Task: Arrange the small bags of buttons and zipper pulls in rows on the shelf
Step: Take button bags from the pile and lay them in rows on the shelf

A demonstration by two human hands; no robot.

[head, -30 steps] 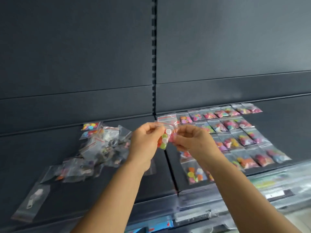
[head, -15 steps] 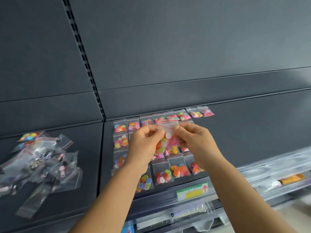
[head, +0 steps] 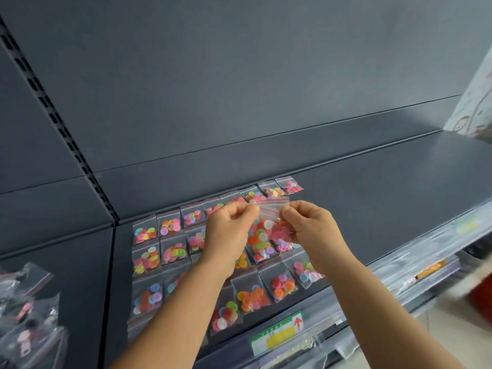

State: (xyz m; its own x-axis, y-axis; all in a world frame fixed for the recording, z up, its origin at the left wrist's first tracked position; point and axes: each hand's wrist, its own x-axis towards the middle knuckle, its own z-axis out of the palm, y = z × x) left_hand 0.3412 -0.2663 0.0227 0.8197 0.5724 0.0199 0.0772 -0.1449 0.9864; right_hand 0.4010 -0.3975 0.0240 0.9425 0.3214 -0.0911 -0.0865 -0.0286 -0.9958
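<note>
Left hand (head: 229, 230): we pinch the bag (head: 269, 225) at its top left corner.
Right hand (head: 312, 230): we pinch its right side.
Bag: held above the rows (head: 170, 249) on the shelf (head: 372, 203).

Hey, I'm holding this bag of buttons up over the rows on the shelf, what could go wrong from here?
1. Both hands, left hand and right hand, pinch the held bag near its red zip strip; if they pull apart, it may open and spill buttons.
2. It hangs directly above the laid-out rows of bags, so setting it down carelessly could knock them crooked.
3. The front-row bags lie at the shelf edge and might slide off if nudged.
</note>
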